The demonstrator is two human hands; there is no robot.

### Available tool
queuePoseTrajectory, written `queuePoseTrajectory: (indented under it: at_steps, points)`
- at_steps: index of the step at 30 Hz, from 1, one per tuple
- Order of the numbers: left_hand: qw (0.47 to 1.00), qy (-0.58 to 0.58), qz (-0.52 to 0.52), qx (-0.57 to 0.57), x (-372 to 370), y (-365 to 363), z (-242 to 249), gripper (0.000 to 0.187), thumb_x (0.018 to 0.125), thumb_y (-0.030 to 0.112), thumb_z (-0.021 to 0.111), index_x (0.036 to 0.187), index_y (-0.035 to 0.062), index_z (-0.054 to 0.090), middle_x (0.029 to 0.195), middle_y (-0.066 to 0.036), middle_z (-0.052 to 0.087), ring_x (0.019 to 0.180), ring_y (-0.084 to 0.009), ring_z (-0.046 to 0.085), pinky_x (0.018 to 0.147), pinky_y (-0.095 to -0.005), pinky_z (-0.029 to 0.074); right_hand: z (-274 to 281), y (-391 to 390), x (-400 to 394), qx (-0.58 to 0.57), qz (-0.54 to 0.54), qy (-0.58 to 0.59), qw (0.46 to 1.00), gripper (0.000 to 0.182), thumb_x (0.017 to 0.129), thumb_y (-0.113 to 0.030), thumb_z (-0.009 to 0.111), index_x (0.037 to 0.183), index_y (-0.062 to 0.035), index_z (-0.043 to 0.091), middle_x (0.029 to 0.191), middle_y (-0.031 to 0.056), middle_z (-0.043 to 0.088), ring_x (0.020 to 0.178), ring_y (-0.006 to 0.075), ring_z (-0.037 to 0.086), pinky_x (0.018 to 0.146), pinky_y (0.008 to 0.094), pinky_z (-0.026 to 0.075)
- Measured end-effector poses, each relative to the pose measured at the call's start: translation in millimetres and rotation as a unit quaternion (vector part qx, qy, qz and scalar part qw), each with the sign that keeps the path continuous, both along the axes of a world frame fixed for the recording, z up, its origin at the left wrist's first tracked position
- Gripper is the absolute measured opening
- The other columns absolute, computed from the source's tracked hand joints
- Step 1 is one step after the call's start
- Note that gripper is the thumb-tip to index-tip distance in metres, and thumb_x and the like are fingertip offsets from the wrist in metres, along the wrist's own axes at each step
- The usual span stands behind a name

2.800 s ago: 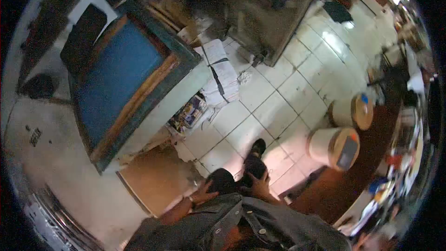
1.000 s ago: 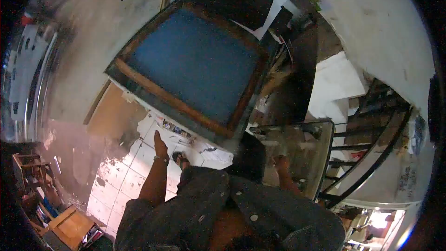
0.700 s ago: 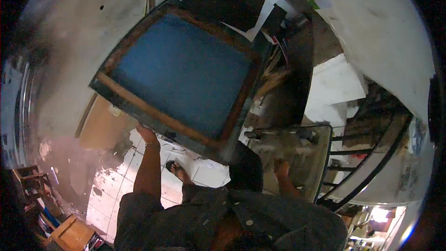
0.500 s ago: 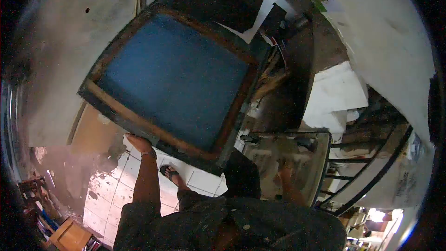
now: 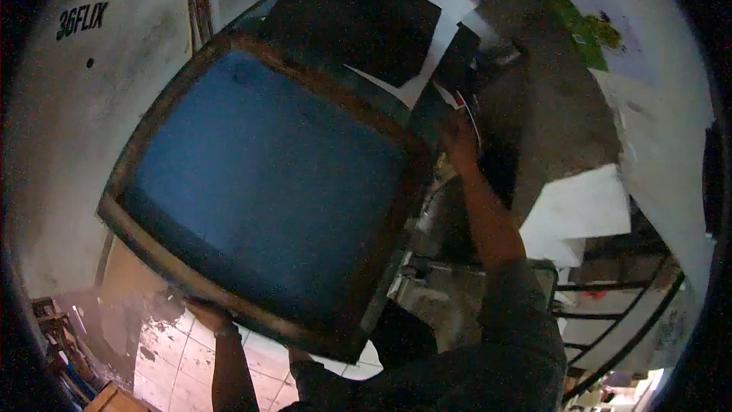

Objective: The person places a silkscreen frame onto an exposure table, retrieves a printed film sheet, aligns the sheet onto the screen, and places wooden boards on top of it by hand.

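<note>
A large blue panel in a worn wooden frame (image 5: 267, 175), resembling a printing screen, lies tilted before me and fills the middle of the view. My left hand (image 5: 210, 314) grips its lower edge near the left, fingers partly hidden by the frame. My right hand (image 5: 459, 141) is stretched far forward, just off the frame's upper right corner, beside papers with a red and white edge (image 5: 450, 98). Its fingers are dark and blurred, so I cannot tell what they hold. A black sheet (image 5: 354, 19) overlaps the frame's far side.
White sheets (image 5: 583, 210) lie to the right, above a black metal rack (image 5: 610, 313). A grey tray-like surface (image 5: 442, 305) sits below my right arm. Tiled floor (image 5: 179, 351) shows at the lower left, beside an orange-brown box (image 5: 114, 398). A marked wall (image 5: 57, 122) rises on the left.
My right hand has swung from low beside my body up to the frame's far right corner. My left hand stays at the frame's lower edge. The view has shifted.
</note>
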State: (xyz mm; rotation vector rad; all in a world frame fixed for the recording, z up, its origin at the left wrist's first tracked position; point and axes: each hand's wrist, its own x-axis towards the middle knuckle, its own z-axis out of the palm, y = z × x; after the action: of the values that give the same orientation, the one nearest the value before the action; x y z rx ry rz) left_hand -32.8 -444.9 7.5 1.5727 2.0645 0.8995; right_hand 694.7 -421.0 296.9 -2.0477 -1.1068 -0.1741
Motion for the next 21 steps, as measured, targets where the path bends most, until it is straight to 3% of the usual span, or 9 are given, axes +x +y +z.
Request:
queuePoseTrajectory:
  at_steps: [2, 3, 5, 7, 8, 11, 14, 17, 21]
  points:
    - [0.994, -0.08, 0.043, -0.053, 26.3, 0.8, 67.1, 0.064, 0.101, 0.044, 0.038, 0.142, -0.003, 0.031, 0.139, -0.023, 0.043, 0.125, -0.033, 0.046, 0.112, -0.0474, 0.032, -42.8, 82.9, 70.9, 0.107, 0.072, 0.157, 0.979, 0.059, 0.077, -0.025, 0.078, 0.126, -0.0002, 0.055, 0.104, 0.0133, 0.067, 0.095, 0.0279, 0.064, 0.077, 0.0383, 0.052]
    - [0.984, -0.15, 0.079, -0.055, 37.8, 5.1, 92.9, 0.063, 0.102, 0.045, 0.031, 0.141, -0.0045, 0.034, 0.139, -0.025, 0.043, 0.123, -0.0354, 0.047, 0.109, -0.0475, 0.035, -54.0, 108.0, 109.3, 0.076, 0.151, 0.317, 0.933, 0.07, 0.074, -0.029, 0.081, 0.13, 0.0011, 0.052, 0.105, 0.0162, 0.066, 0.097, 0.0304, 0.064, 0.076, 0.0405, 0.053]
    - [0.95, -0.278, 0.137, -0.048, 36.9, 6.7, 116.0, 0.064, 0.104, 0.045, 0.021, 0.14, -0.0054, 0.037, 0.139, -0.026, 0.043, 0.122, -0.0368, 0.049, 0.107, -0.0474, 0.038, -41.9, 149.0, 74.2, 0.0, -0.033, 0.29, 0.956, 0.077, 0.071, -0.034, 0.083, 0.13, 0.0035, 0.05, 0.104, 0.0186, 0.065, 0.092, 0.031, 0.065, 0.072, 0.043, 0.054]
    - [0.898, -0.4, 0.181, -0.029, 41.2, 8.4, 121.1, 0.065, 0.105, 0.045, 0.015, 0.141, -0.0041, 0.037, 0.14, -0.025, 0.043, 0.123, -0.035, 0.049, 0.109, -0.0469, 0.036, -15.7, 177.1, 67.0, -0.08, -0.102, 0.342, 0.931, 0.082, 0.069, -0.037, 0.085, 0.129, 0.0055, 0.049, 0.103, 0.0203, 0.065, 0.087, 0.0315, 0.065, 0.069, 0.0447, 0.054]
    - [0.959, -0.268, 0.09, 0.014, 17.8, -3.0, 89.6, 0.062, 0.102, 0.042, 0.036, 0.145, -0.0023, 0.029, 0.14, -0.021, 0.043, 0.119, -0.0319, 0.051, 0.106, -0.0445, 0.039, -4.7, 181.2, 80.0, -0.12, -0.08, 0.408, 0.902, 0.085, 0.068, -0.038, 0.086, 0.129, 0.0064, 0.049, 0.103, 0.0207, 0.065, 0.085, 0.0317, 0.065, 0.067, 0.0452, 0.054]
    - [0.935, -0.332, 0.121, -0.03, 26.3, -1.3, 109.3, 0.063, 0.102, 0.043, 0.037, 0.146, -0.0015, 0.026, 0.141, -0.021, 0.043, 0.12, -0.032, 0.05, 0.106, -0.0443, 0.039, -23.2, 199.7, 73.8, -0.113, -0.176, 0.385, 0.899, 0.077, 0.065, -0.037, 0.088, 0.119, 0.0076, 0.056, 0.106, 0.0217, 0.064, 0.081, 0.034, 0.065, 0.068, 0.0463, 0.055]
    - [0.959, -0.253, 0.128, -0.008, 23.7, -6.4, 96.4, 0.061, 0.103, 0.043, 0.035, 0.145, -0.0005, 0.029, 0.14, -0.02, 0.044, 0.119, -0.0311, 0.051, 0.105, -0.0433, 0.041, -27.0, 211.9, 112.5, -0.091, -0.128, 0.456, 0.876, 0.067, 0.068, -0.031, 0.086, 0.116, 0.0069, 0.059, 0.107, 0.0208, 0.064, 0.082, 0.034, 0.065, 0.068, 0.0454, 0.055]
    - [0.954, -0.277, 0.115, -0.004, 15.4, -6.4, 90.4, 0.057, 0.104, 0.041, 0.032, 0.143, -0.0005, 0.031, 0.136, -0.021, 0.047, 0.118, -0.0304, 0.052, 0.102, -0.0425, 0.043, -56.1, 208.0, 110.3, 0.085, -0.092, 0.475, 0.871, 0.052, 0.075, -0.023, 0.081, 0.113, 0.0053, 0.061, 0.108, 0.0196, 0.063, 0.084, 0.0327, 0.064, 0.065, 0.0429, 0.055]
    - [0.943, -0.304, 0.129, -0.038, 8.0, -2.9, 94.8, 0.073, 0.103, 0.054, 0.015, 0.142, -0.0034, 0.035, 0.143, -0.025, 0.041, 0.127, -0.0357, 0.046, 0.11, -0.046, 0.035, -42.4, 192.8, 107.1, -0.011, -0.05, 0.42, 0.906, 0.042, 0.082, -0.015, 0.073, 0.118, 0.0013, 0.059, 0.109, 0.018, 0.062, 0.083, 0.0322, 0.063, 0.064, 0.0423, 0.055]
